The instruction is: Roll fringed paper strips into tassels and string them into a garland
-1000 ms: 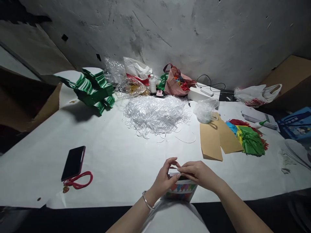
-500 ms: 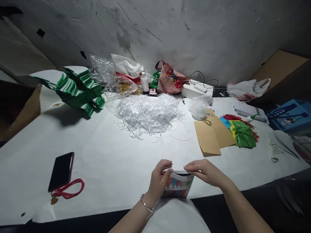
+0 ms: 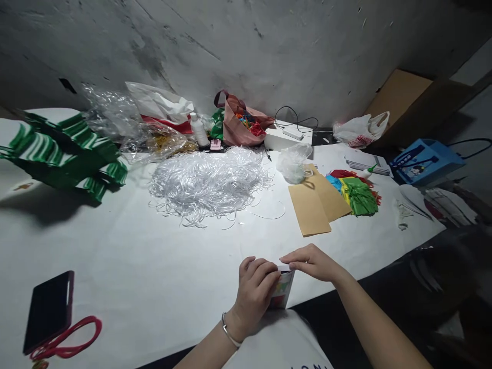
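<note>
At the table's near edge I hold a small packet [image 3: 283,292] printed with colourful pictures. It stands upright close to my body, its top edge uppermost. My left hand [image 3: 257,288], with a silver bracelet at the wrist, wraps around the packet's left side and covers much of its front. My right hand [image 3: 310,262] pinches the top right edge between thumb and fingers. Beyond both hands lies a wide heap of shiny white strings [image 3: 209,184]. A brown paper envelope [image 3: 313,207] rests to the right of the heap.
Folded green-and-white paper [image 3: 73,154] stands at the left. A phone [image 3: 49,310] with a red cord [image 3: 82,343] lies at the front left. Green tissue paper [image 3: 360,197], a blue bag [image 3: 425,161] and a clear plastic bag [image 3: 294,163] are to the right. A white bottle [image 3: 199,129] stands behind.
My view has turned to the right, so the table's things sit further left. My left hand has wrapped further over the packet's front, and my right hand stays at its top edge.
</note>
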Action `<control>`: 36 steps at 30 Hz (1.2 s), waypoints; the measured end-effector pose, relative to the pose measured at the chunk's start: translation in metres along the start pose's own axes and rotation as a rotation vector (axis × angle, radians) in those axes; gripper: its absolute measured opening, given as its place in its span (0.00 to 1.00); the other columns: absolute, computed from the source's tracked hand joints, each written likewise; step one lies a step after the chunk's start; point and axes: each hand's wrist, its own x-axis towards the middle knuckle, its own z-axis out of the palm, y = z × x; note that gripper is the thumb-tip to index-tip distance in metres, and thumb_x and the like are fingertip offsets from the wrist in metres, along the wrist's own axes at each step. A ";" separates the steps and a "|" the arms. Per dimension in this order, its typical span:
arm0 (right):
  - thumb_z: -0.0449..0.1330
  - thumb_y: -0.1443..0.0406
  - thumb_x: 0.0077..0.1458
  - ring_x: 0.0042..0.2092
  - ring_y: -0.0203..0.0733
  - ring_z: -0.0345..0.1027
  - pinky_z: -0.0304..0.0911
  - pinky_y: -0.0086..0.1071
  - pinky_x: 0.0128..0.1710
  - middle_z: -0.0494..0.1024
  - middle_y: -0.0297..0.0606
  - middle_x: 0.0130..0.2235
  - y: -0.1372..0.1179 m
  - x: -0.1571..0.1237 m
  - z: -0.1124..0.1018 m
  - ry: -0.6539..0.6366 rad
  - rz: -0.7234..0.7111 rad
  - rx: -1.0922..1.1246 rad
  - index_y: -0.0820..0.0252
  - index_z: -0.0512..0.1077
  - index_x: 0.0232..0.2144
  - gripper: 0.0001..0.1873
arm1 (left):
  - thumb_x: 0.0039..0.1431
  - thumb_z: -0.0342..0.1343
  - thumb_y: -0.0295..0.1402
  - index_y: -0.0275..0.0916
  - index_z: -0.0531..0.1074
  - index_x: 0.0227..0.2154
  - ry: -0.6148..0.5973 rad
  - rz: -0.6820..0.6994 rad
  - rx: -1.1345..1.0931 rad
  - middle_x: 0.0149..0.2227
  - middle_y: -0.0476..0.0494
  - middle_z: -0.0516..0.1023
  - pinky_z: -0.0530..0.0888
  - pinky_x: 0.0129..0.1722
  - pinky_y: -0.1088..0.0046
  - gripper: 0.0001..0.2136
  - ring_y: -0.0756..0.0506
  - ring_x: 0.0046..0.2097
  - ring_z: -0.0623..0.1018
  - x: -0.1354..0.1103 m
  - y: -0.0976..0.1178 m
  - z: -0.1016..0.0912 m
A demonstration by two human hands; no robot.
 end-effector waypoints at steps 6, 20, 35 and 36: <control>0.58 0.62 0.62 0.46 0.44 0.77 0.72 0.36 0.46 0.82 0.36 0.45 0.004 -0.001 0.005 0.032 0.014 0.039 0.52 0.78 0.46 0.12 | 0.61 0.52 0.23 0.45 0.74 0.39 0.017 0.038 0.034 0.37 0.46 0.80 0.62 0.48 0.59 0.11 0.43 0.42 0.74 0.003 -0.001 0.002; 0.57 0.65 0.63 0.46 0.42 0.77 0.72 0.34 0.46 0.82 0.36 0.45 0.006 -0.003 0.004 0.018 -0.011 -0.034 0.53 0.77 0.48 0.13 | 0.60 0.53 0.23 0.45 0.74 0.39 -0.010 0.049 -0.015 0.38 0.47 0.81 0.62 0.47 0.59 0.10 0.42 0.42 0.73 0.006 -0.004 0.004; 0.58 0.65 0.63 0.49 0.42 0.75 0.72 0.38 0.51 0.80 0.40 0.49 0.023 -0.013 0.052 0.436 -0.175 -0.121 0.52 0.76 0.49 0.13 | 0.64 0.53 0.30 0.46 0.77 0.43 -0.078 -0.137 -0.091 0.40 0.44 0.80 0.70 0.48 0.61 0.10 0.44 0.42 0.77 0.003 -0.031 -0.022; 0.58 0.64 0.63 0.53 0.44 0.72 0.70 0.40 0.53 0.77 0.41 0.52 0.023 -0.010 0.052 0.451 -0.168 -0.157 0.52 0.74 0.51 0.15 | 0.63 0.53 0.31 0.46 0.78 0.43 -0.103 -0.221 -0.155 0.39 0.44 0.80 0.72 0.45 0.65 0.10 0.44 0.42 0.77 0.002 -0.042 -0.020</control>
